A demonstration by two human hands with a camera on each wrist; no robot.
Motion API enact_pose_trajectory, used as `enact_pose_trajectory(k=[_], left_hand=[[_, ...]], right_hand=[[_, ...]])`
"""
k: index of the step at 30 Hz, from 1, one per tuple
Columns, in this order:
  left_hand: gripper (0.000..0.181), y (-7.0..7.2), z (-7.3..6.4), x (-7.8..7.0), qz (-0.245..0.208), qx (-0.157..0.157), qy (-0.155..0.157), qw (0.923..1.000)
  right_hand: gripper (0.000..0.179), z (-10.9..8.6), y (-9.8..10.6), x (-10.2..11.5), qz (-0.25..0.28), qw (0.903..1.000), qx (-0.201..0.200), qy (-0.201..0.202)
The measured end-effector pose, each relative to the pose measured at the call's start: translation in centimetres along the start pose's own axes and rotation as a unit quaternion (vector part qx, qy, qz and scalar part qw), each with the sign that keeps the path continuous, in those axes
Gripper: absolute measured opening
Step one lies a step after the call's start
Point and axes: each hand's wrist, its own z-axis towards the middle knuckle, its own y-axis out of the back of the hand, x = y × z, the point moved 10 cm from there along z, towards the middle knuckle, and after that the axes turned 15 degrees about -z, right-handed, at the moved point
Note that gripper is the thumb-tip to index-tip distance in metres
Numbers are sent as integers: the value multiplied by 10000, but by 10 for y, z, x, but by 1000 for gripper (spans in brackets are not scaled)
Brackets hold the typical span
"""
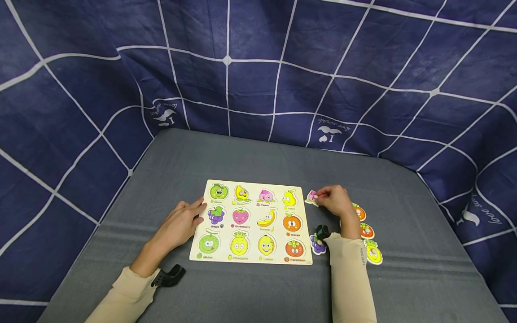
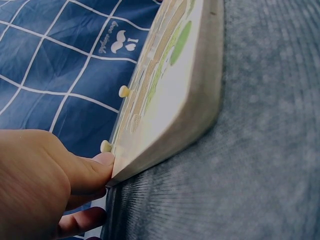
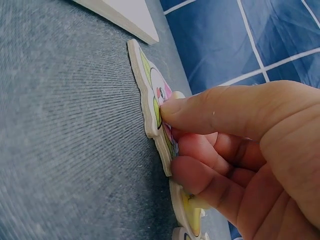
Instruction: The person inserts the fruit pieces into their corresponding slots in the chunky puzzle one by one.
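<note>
My right hand (image 1: 336,200) pinches a peach puzzle piece (image 1: 311,197) between thumb and fingers, just right of the board's upper right corner. In the right wrist view, the thumb lies by the knob of the peach piece (image 3: 154,92), which is at or close above the cloth; I cannot tell which. My left hand (image 1: 182,222) rests against the left edge of a wooden fruit puzzle board (image 1: 250,186). Close up, the left thumb (image 2: 95,172) touches the board's edge (image 2: 165,145), its fingers fairly straight. Pale knobs (image 2: 124,91) stand up from the board.
Right of the board lie a grape piece (image 1: 318,246), an orange-coloured piece (image 1: 359,212), a round red-orange piece (image 1: 366,231) and a pineapple piece (image 1: 374,253). The right forearm hides part of this area. Grey cloth (image 1: 242,296) covers the table; a blue checked curtain (image 1: 258,85) surrounds it.
</note>
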Motion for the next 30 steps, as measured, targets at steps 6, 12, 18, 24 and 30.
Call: enact_pose_trajectory(k=[6, 12, 18, 24, 30], left_hand=[[41, 0, 0, 0, -9, 1, 17, 10000], [41, 0, 0, 0, -3, 5, 30, 10000], [41, 0, 0, 0, 17, 12, 30, 10000], [41, 0, 0, 0, 32, 9, 9, 10000], [42, 0, 0, 1, 79, 8, 35, 10000]], right_hand=[[12, -1, 7, 3, -45, 9999, -135, 13], [13, -3, 12, 9, -17, 9998, -199, 3], [13, -2, 13, 18, 66, 9997, -228, 66], [14, -2, 8, 31, 91, 9998, -149, 109], [10, -1, 2, 48, 57, 9992, -227, 320]])
